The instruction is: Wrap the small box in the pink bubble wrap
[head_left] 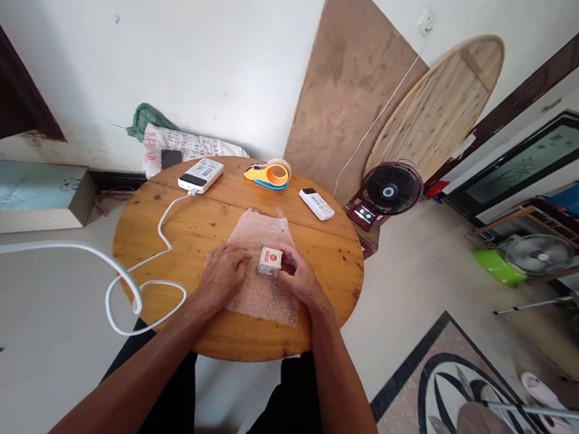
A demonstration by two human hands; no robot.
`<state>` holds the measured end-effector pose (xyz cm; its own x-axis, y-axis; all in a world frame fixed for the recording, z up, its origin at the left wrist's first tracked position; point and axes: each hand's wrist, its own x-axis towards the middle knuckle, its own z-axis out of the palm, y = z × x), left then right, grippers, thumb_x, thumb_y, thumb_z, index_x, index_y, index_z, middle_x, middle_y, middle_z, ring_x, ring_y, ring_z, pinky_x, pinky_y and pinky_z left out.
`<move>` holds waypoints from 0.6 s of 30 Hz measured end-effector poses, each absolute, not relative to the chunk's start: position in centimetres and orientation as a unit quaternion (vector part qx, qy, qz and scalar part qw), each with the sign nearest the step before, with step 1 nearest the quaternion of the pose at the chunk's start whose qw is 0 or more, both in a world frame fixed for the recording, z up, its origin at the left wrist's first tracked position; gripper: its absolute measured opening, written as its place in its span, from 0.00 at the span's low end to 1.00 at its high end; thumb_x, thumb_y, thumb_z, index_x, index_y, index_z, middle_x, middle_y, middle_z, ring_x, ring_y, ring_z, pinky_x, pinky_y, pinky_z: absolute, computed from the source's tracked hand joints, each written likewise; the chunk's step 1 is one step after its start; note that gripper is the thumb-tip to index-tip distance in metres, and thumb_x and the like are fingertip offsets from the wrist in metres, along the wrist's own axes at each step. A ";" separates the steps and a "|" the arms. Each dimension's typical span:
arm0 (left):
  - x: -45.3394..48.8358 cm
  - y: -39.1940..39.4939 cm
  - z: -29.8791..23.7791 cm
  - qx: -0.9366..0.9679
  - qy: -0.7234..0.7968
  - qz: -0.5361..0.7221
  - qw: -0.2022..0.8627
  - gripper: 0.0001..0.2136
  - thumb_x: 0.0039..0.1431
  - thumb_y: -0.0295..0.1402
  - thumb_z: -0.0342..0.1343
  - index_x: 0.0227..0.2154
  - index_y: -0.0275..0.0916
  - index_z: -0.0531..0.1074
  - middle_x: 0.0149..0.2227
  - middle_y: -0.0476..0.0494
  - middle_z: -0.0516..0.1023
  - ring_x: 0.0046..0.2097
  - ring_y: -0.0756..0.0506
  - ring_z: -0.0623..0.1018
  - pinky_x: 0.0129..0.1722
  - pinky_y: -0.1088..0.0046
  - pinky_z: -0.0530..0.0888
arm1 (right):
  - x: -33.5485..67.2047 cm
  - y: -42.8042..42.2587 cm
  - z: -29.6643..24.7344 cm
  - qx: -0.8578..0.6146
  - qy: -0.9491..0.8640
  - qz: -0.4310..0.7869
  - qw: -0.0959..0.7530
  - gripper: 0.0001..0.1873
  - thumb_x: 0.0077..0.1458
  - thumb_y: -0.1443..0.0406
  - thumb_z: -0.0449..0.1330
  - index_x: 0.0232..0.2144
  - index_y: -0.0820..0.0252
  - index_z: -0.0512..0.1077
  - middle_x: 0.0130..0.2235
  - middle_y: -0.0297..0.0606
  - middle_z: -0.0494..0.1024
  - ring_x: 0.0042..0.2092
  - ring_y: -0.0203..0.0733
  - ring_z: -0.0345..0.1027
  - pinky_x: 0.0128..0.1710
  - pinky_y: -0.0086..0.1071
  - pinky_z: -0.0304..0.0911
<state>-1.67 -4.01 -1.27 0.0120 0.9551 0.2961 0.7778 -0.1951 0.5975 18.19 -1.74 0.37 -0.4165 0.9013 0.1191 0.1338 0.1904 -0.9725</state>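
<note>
A small white box (269, 261) with a red print on top rests on a sheet of bubble wrap (263, 298), which lies flat on the round wooden table (162, 300). My right hand (301, 277) grips the box from its right side, thumb at the front and fingers behind. To the left of the box, my left hand (225, 272) lies on the bubble wrap, fingers stretched toward the box and holding nothing. A narrow gap separates its fingertips from the box.
At the table's far side are a white power bank (200, 175) with a white cable (161, 223), a yellow tape dispenser (269, 174) and a smaller white device (316, 204). A black fan (390, 188) stands beyond the right edge. The cable loops over the left edge.
</note>
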 end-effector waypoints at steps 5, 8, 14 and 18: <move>-1.6 -4.2 -1.0 0.703 0.625 0.315 0.128 0.13 0.56 0.29 0.46 0.36 0.41 0.76 0.47 0.45 0.77 0.51 0.41 0.72 0.54 0.59 0.64 | 18.0 -1.6 0.2 -0.380 -0.677 0.511 0.369 0.24 0.45 0.66 0.64 0.48 0.56 0.68 0.48 0.38 0.74 0.50 0.45 0.68 0.53 0.41 0.61; -1.5 -4.3 -0.9 0.707 0.627 0.303 0.121 0.13 0.56 0.28 0.46 0.36 0.41 0.76 0.48 0.45 0.76 0.51 0.41 0.71 0.54 0.59 0.64 | 18.2 -1.5 0.0 -0.382 -0.680 0.507 0.367 0.24 0.44 0.66 0.65 0.46 0.57 0.68 0.47 0.38 0.75 0.49 0.44 0.69 0.52 0.40 0.62; -1.4 -4.4 -0.9 0.717 0.626 0.288 0.106 0.13 0.56 0.28 0.46 0.36 0.41 0.76 0.48 0.44 0.76 0.52 0.41 0.71 0.54 0.61 0.63 | 18.3 -1.5 -0.1 -0.396 -0.695 0.482 0.357 0.24 0.45 0.65 0.65 0.47 0.57 0.67 0.47 0.38 0.74 0.49 0.44 0.68 0.51 0.39 0.63; -1.4 -4.5 -0.9 0.716 0.629 0.287 0.100 0.13 0.56 0.28 0.46 0.36 0.41 0.76 0.48 0.45 0.76 0.51 0.41 0.71 0.54 0.61 0.64 | 18.2 -1.5 0.0 -0.393 -0.690 0.489 0.361 0.24 0.44 0.64 0.65 0.46 0.57 0.67 0.46 0.38 0.74 0.48 0.43 0.69 0.51 0.38 0.63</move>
